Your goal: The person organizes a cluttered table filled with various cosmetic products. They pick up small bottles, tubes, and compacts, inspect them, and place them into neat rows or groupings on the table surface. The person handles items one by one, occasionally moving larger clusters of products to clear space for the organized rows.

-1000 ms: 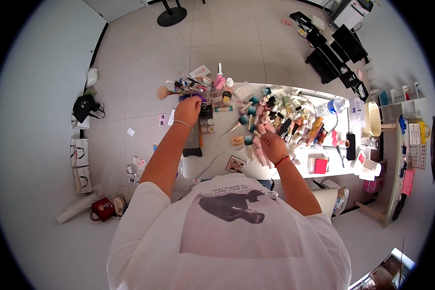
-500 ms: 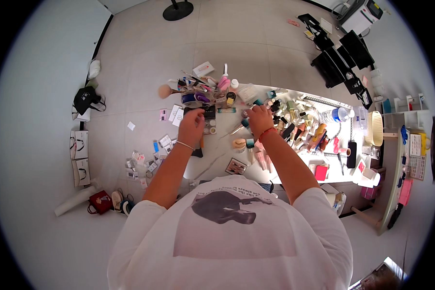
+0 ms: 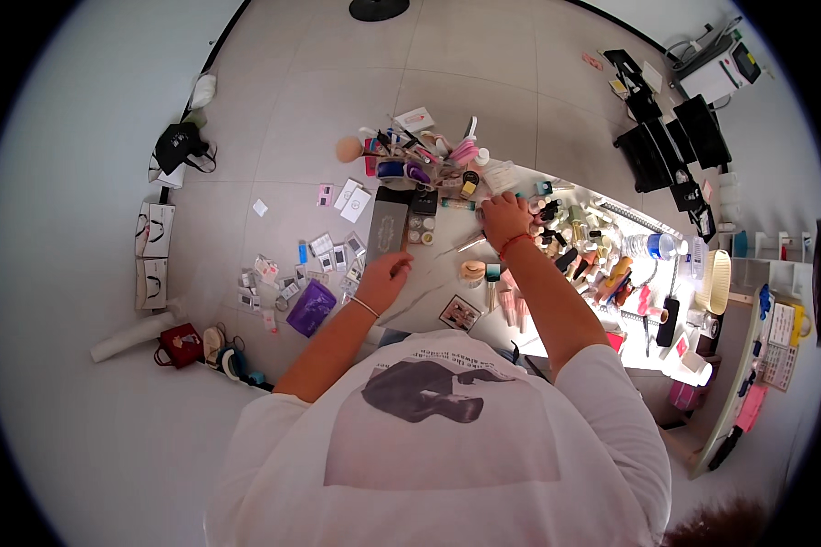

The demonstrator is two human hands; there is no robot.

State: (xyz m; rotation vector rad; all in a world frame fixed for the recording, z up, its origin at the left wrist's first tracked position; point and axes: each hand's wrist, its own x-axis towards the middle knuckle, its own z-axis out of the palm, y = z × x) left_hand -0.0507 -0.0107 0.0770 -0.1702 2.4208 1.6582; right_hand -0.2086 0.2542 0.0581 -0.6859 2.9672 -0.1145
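My left hand point(image 3: 386, 278) hovers over the pale marbled tabletop point(image 3: 412, 314), just below a long dark grey box point(image 3: 388, 228). Its fingers are loosely bent and a little apart, with nothing visible in them. To its left lies a shiny purple pouch point(image 3: 312, 308). My right hand point(image 3: 504, 219) is curled down among the cosmetics left of the bottle pile; what its fingers hold is hidden. Close below it are a round peach-coloured compact point(image 3: 472, 270) and a teal-capped tube point(image 3: 493, 284). A tray of small round pots point(image 3: 421, 230) sits between the hands.
Brushes and tools point(image 3: 410, 150) crowd the far edge of the table. Many bottles and tubes point(image 3: 593, 246) cover the right side, with a clear plastic bottle point(image 3: 648, 246). Small packets point(image 3: 324, 248) spread at the left. A picture palette point(image 3: 461, 313) lies near my body.
My left hand has drawn back toward me from the black boxes, uncovering the grey box and purple pouch. My right hand stays by the bottles. The whole view has shifted.
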